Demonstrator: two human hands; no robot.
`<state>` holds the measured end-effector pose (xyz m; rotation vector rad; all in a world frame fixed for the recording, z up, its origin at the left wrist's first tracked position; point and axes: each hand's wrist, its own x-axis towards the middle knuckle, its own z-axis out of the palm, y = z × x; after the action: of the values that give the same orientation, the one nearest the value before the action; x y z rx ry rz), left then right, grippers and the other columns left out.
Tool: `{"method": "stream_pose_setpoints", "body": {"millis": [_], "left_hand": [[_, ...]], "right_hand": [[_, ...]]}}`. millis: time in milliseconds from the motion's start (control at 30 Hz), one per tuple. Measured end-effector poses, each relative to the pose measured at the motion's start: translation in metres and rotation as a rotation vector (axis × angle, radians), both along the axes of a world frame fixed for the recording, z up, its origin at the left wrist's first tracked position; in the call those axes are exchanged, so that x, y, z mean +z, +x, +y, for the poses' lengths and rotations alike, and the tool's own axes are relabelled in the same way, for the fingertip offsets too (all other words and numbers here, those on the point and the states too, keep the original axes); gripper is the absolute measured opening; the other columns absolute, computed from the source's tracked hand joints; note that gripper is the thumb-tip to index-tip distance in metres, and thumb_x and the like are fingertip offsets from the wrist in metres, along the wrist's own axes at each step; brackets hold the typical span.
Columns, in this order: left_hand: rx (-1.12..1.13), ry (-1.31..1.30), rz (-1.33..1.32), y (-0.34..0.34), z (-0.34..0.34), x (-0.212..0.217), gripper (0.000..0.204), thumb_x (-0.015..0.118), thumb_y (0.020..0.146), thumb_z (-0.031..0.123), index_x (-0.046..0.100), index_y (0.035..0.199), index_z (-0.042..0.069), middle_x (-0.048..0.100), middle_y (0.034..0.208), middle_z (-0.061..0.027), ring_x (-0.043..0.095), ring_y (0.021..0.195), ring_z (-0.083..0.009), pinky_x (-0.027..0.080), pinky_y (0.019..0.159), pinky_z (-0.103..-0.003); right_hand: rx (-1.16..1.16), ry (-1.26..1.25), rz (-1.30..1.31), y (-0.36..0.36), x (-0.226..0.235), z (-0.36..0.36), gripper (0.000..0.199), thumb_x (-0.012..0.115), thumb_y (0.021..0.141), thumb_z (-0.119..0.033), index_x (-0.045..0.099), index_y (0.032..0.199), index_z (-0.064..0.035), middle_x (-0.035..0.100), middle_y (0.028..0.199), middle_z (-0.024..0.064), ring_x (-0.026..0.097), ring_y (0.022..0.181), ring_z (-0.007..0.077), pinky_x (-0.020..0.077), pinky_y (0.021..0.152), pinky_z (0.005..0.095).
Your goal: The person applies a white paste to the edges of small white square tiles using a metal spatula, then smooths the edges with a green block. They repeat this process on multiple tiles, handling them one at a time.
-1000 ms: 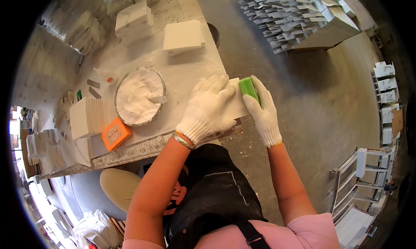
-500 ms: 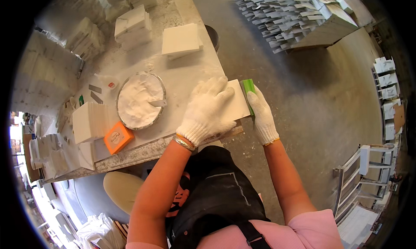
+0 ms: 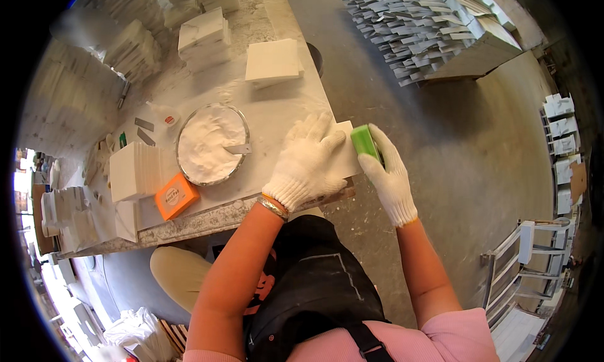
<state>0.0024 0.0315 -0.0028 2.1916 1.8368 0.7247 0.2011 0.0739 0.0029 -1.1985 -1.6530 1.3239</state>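
- Round metal-rimmed bowl (image 3: 243,165): nine o'clock from white-gloved left hand (image 3: 303,160).
- Rectangular orange box (image 3: 177,196): bowl's seven o'clock.
- Dusty pale table (image 3: 267,107); grey floor (image 3: 453,173), three o'clock.
- Left fingers spread on square white tile (image 3: 348,157).
- White-gloved right hand (image 3: 391,174) grasps green block (image 3: 363,140), tile's three o'clock.

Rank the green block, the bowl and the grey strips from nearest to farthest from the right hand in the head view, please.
From the right hand:
1. Green block: in its grasp.
2. Bowl: to its left, on the table.
3. Grey strips: farther left, beyond the bowl.
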Motion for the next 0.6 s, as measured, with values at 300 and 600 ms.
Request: {"method": "stream_pose_setpoints", "body": {"millis": [300, 600], "left_hand": [[0.017, 0.044, -0.041, 0.006, 0.003, 0.01, 0.077, 0.084, 0.061, 0.036, 0.057, 0.128, 0.008, 0.054, 0.131, -0.0163, 0.051, 0.127, -0.0376, 0.039, 0.109, -0.051], [0.207, 0.198, -0.295, 0.014, -0.081, 0.018, 0.09, 0.089, 0.051, 0.03, 0.056, 0.13, 0.002, 0.058, 0.132, -0.0213, 0.056, 0.121, -0.0419, 0.045, 0.102, -0.052]], "right_hand": [[0.026, -0.229, 0.285, -0.021, -0.037, 0.049, 0.062, 0.065, 0.1, -0.035, 0.05, 0.15, -0.0005, 0.057, 0.144, 0.0132, 0.053, 0.132, 0.0202, 0.0413, 0.11, 0.0336], [0.278, 0.002, 0.114, -0.071, 0.037, 0.046, 0.063, 0.06, 0.102, -0.045, 0.051, 0.15, -0.0041, 0.059, 0.142, 0.0171, 0.056, 0.128, 0.0228, 0.0412, 0.109, 0.0334]]}}
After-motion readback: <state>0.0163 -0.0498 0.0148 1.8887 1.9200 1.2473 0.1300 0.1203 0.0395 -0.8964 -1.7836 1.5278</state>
